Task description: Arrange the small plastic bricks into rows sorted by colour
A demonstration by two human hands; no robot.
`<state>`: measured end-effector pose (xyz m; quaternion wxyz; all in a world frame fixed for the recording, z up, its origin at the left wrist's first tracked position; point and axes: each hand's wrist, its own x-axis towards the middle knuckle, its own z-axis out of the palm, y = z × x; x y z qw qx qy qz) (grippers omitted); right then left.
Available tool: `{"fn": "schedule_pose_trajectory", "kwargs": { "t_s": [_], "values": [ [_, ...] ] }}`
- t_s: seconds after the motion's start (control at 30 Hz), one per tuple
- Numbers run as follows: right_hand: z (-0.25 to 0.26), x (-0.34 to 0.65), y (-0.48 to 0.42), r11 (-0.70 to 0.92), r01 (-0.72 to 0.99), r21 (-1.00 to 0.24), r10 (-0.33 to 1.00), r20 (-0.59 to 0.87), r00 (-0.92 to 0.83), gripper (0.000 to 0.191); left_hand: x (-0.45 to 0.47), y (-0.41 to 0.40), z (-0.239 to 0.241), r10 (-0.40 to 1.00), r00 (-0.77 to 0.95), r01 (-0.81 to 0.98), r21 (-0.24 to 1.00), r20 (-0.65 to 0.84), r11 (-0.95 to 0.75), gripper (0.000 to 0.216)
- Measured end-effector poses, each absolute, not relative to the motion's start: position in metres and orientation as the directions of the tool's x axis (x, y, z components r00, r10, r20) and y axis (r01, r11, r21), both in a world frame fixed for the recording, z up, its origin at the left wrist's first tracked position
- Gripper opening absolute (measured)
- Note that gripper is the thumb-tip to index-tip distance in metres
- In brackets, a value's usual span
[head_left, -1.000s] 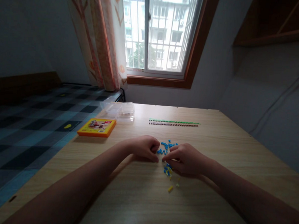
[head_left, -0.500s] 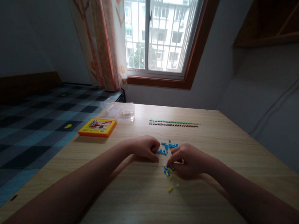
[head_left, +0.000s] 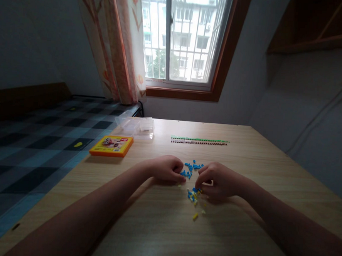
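My left hand [head_left: 168,168] rests on the table with its fingers curled in and the thumb stretched forward. Its thumb tip lies beside a loose cluster of small blue plastic pieces [head_left: 189,167], probably toy bricks. Across from it, my right hand [head_left: 216,179] is closed in a pinch, fingertips down at a mixed pile of blue and yellow pieces [head_left: 194,197]. A blue bit shows right at those fingertips; whether it is gripped I cannot see. One yellow piece [head_left: 195,216] lies nearer to me, apart from the pile. A pale yellow bit [head_left: 179,185] lies below my left thumb.
Farther back run two neat rows of small pieces, one green [head_left: 200,139] and one dark red-brown [head_left: 199,143]. At left are an orange-yellow box [head_left: 112,146] and a clear plastic case [head_left: 136,126]. A checked bed [head_left: 61,125] borders the table's left side.
My right hand has shifted slightly right, its fingertips still low at the mixed pile. The left thumb has pushed a little to the right, and a pale yellow bit now shows below it.
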<state>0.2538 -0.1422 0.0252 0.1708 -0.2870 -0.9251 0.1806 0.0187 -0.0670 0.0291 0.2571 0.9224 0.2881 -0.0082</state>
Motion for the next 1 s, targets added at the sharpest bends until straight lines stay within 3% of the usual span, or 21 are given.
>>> {"fn": "schedule_pose_trajectory", "kwargs": {
  "t_s": [0.2, 0.5, 0.73, 1.0],
  "values": [
    [0.024, 0.253, -0.142, 0.788, 0.448, -0.422, 0.564, 0.206, -0.800, 0.022, 0.025, -0.077, 0.030, 0.581, 0.808, 0.578, 0.330, -0.098, -0.746, 0.043],
    [0.025, 0.251, -0.144, 0.784, 0.465, -0.410, 0.572, 0.187, -0.799, 0.027, 0.030, -0.086, 0.033, 0.609, 0.787, 0.615, 0.217, -0.101, -0.758, 0.045],
    [0.024, 0.251, -0.140, 0.747, 0.580, -0.324, 0.659, 0.242, -0.712, 0.023, 0.030, -0.086, 0.027, 0.595, 0.801, 0.596, 0.178, -0.068, -0.783, 0.049],
    [0.030, 0.256, -0.140, 0.742, 0.474, -0.474, 0.610, 0.186, -0.770, 0.027, 0.026, -0.080, 0.038, 0.582, 0.792, 0.610, 0.273, -0.184, -0.744, 0.040]
  ]
}}
